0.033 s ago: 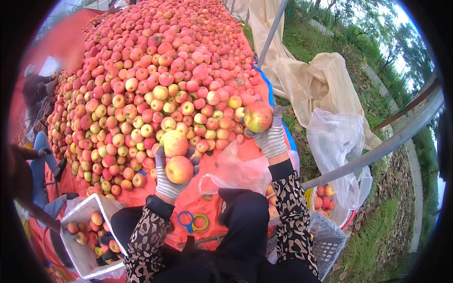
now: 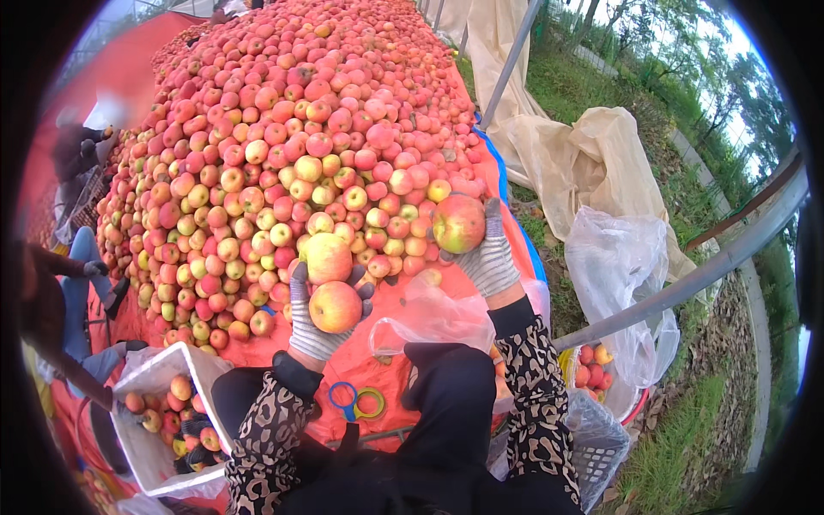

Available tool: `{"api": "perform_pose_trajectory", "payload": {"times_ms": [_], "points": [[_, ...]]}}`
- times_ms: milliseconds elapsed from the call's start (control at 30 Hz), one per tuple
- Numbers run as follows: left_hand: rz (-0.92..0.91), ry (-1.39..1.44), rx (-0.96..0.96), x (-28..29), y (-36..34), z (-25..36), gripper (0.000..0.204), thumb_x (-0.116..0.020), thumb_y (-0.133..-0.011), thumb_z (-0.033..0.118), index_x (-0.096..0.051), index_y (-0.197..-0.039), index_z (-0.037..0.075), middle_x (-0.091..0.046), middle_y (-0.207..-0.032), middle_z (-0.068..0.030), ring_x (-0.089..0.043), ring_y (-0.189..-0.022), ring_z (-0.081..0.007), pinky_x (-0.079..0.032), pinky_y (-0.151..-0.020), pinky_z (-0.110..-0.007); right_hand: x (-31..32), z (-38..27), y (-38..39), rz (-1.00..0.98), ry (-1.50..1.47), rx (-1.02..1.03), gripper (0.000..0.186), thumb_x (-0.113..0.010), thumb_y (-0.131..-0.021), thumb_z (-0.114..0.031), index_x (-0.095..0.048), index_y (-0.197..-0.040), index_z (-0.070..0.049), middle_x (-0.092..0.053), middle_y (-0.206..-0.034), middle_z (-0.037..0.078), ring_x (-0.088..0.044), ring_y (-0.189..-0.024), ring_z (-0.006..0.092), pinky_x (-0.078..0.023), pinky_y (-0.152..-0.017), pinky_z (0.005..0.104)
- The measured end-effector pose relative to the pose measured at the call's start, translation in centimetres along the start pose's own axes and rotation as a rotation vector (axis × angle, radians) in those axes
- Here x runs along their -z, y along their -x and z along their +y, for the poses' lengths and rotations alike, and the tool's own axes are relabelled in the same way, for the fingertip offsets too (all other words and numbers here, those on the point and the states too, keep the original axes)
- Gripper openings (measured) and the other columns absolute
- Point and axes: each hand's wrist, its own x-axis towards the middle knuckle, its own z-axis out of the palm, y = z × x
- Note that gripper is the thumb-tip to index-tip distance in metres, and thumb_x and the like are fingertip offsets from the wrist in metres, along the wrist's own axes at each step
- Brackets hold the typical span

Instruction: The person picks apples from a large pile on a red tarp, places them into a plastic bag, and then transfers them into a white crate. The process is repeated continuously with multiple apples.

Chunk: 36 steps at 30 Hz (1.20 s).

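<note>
In my gloved left hand (image 2: 316, 330) I hold two apples, one above the other. The upper apple (image 2: 326, 257) is yellow with a red blush; the lower apple (image 2: 336, 307) is orange-red. My right hand (image 2: 489, 257), in a matching striped glove, grips a larger red and yellow apple (image 2: 457, 224) to the right of those two. Both hands are raised over the near edge of a big apple heap (image 2: 257, 154). Under my left wrist, a blue ring-shaped tool (image 2: 343, 395) and a yellow roll of tape (image 2: 369, 403) lie on the red sheet (image 2: 378, 373).
A white foam box (image 2: 130, 429) of apples stands at my left. On my right are a plastic crate (image 2: 594, 451), a bucket of apples (image 2: 592, 369), clear plastic (image 2: 620, 275) and a metal pole (image 2: 678, 287). Another person (image 2: 51, 300) sits at the far left.
The whole view has shifted a little, so the heap appears further right and lower. My right hand with its apple has moved slightly left; the left hand still holds its two apples.
</note>
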Motion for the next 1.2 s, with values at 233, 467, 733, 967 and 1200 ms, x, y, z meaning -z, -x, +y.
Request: {"api": "perform_pose_trajectory", "payload": {"times_ms": [233,467,733,967,1200], "points": [[0.036,0.029,-0.108,-3.4,6.8,0.9,0.072,-0.057,-0.078,0.061,-0.046,-0.128,0.011,-0.054,-0.125,-0.0131,-0.047,-0.122,-0.0351,-0.051,-0.079,-0.046,-7.0,8.7,3.7,-0.236,0.217,-0.215,0.059,-0.047,-0.09,-0.057,-0.048,-0.125,-0.009,-0.059,-0.109,0.006,-0.061,-0.087,0.0177,-0.052,-0.058,0.0336],[0.11,-0.051,-0.292,-1.5,13.7,4.0,0.072,-0.057,-0.078,0.063,-0.044,-0.13,0.014,-0.05,-0.131,-0.0113,-0.048,-0.119,-0.0343,-0.051,-0.078,-0.048,-11.9,13.3,7.4,-0.356,0.257,-0.323,0.048,-0.05,-0.093,-0.042,-0.046,-0.126,-0.007,-0.056,-0.113,0.007,-0.059,-0.093,0.0174,-0.053,-0.06,0.0305],[0.203,-0.061,-0.579,0.8,20.7,6.8,0.07,-0.056,-0.075,0.068,-0.048,-0.125,0.019,-0.053,-0.122,-0.0049,-0.054,-0.108,-0.0321,-0.049,-0.075,-0.055,-19.0,16.2,8.6,-0.583,0.545,-0.291,0.033,-0.054,-0.093,-0.017,-0.052,-0.122,-0.002,-0.059,-0.111,0.005,-0.058,-0.084,0.0122,-0.051,-0.072,0.0261],[-0.147,0.06,-0.71,4.7,26.5,8.3,0.072,-0.053,-0.075,0.07,-0.048,-0.124,0.017,-0.05,-0.123,-0.0055,-0.05,-0.111,-0.0295,-0.051,-0.078,-0.048,-23.5,22.1,8.3,-0.91,0.561,-0.356,0.025,-0.051,-0.094,-0.013,-0.057,-0.116,-0.003,-0.059,-0.114,0.005,-0.058,-0.096,0.0136,-0.052,-0.075,0.0268],[0.254,0.088,-1.109,12.8,34.0,9.7,0.07,-0.053,-0.076,0.07,-0.045,-0.127,0.023,-0.048,-0.125,-0.0014,-0.049,-0.106,-0.0243,-0.052,-0.066,-0.039,-22.7,23.8,7.6,-0.903,0.536,-0.591,0.029,-0.051,-0.095,-0.02,-0.055,-0.118,-0.003,-0.063,-0.108,0.01,-0.062,-0.099,0.0206,-0.051,-0.076,0.031]]}}
